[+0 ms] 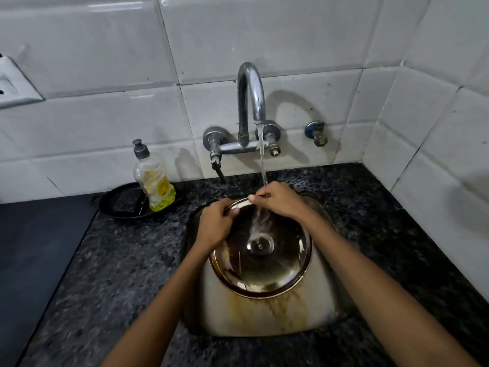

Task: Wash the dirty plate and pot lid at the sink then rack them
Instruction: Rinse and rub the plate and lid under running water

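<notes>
A round steel pot lid point(264, 271) with a knob at its middle is held over the steel sink point(227, 313), tilted with its far edge up. Brown and yellow residue streaks its lower part. My left hand point(215, 225) grips the lid's far-left rim. My right hand point(275, 198) pinches the far rim at the top. Water runs from the curved tap point(250, 94) past my right hand onto the lid. No plate is visible.
A soap bottle point(153, 181) with yellow liquid stands on a black tray point(116, 203) left of the sink. Dark speckled granite counter point(119, 274) surrounds the basin. White tiled walls stand behind and to the right. Yellow-brown stains run down the sink's front.
</notes>
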The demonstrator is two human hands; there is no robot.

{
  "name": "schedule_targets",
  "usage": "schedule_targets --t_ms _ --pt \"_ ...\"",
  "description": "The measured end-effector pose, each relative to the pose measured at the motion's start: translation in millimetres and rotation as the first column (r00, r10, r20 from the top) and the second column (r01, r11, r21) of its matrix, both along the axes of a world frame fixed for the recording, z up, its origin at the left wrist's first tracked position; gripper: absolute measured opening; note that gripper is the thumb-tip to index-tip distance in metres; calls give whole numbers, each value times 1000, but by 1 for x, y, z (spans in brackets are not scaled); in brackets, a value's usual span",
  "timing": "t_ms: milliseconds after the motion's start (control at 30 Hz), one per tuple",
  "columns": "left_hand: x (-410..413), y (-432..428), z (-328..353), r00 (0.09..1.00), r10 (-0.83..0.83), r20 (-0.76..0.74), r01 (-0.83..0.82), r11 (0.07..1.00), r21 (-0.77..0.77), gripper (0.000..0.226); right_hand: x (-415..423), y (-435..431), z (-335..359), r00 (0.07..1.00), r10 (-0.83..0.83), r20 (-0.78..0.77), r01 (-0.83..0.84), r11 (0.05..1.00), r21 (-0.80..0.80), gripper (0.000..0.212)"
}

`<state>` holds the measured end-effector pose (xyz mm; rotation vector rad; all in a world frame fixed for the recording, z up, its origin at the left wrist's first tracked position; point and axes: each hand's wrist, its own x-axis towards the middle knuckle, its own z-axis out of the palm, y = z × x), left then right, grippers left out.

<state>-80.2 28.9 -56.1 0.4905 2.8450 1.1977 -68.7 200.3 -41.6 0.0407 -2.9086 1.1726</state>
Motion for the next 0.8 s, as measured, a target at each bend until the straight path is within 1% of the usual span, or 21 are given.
schedule_targets --t_ms 67,133,167,200,233,267,300,333,367,400,433,467,500,567,600,633,667,700,733,767,800 --pt "3 -10 -7 994 73 79 -85 983 161 13 5 14 -9 999 -45 -12 44 995 -93 49" --pt "6 -24 -12 971 135 196 -197 918 344 20 14 34 -22 992 -124 -4 121 977 -176 49" --pt "8 -29 -13 962 129 239 -218 891 398 24 18 42 -29 986 -167 7 165 961 -223 46" --pt "8 -30 -14 967 89 239 -182 896 405 22 20 46 -32 978 -207 9 202 946 -253 43" --pt "8 -29 -11 978 36 205 -109 929 355 14 18 45 -33 973 -231 -6 221 939 -263 41" --pt "7 -24 -6 989 -17 150 -22 967 255 9 16 39 -28 973 -226 -35 210 944 -253 40" --pt "4 -16 -1 995 -66 79 55 991 124 17 11 30 -21 979 -195 -59 177 956 -235 38" --pt "3 -8 3 995 -103 9 103 995 4 23 9 20 -13 987 -146 -73 129 972 -195 34" --pt "2 0 7 993 -112 -45 109 992 -64 23 6 10 -5 992 -92 -83 80 986 -143 33" --pt "1 5 9 991 -106 -80 101 993 -63 20 3 3 -1 994 -50 -93 40 994 -101 35" --pt "1 7 9 993 -92 -72 91 996 -12 15 1 1 0 995 -38 -91 30 996 -89 36" --pt "1 6 6 997 -70 -41 74 993 94 8 2 4 -1 995 -51 -90 42 994 -98 38" --pt "4 3 3 999 -43 18 38 976 215 6 4 11 -4 994 -67 -87 58 992 -109 44" --pt "8 -8 -4 996 21 82 -51 922 384 24 11 30 -13 992 -94 -89 84 991 -105 48" --pt "9 -12 -6 994 37 105 -78 902 424 29 15 38 -18 990 -113 -88 101 987 -128 44" --pt "10 -14 -5 992 23 122 -73 902 425 28 18 44 -22 987 -135 -87 119 978 -171 40" --pt "9 -15 -3 993 -17 119 -32 918 396 23 18 45 -23 983 -159 -95 137 969 -204 39" --pt "6 -14 2 991 -88 97 55 951 304 19 17 41 -20 981 -165 -102 140 967 -214 37" --pt "3 -9 8 984 -171 48 162 974 158 23 14 33 -16 984 -144 -106 121 973 -194 35" --pt "1 -3 13 973 -231 -4 231 973 19 27 10 23 -12 988 -112 -104 95 983 -155 35" --pt "0 3 15 968 -247 -39 246 968 -44 25 6 13 -7 991 -82 -105 70 992 -109 37"
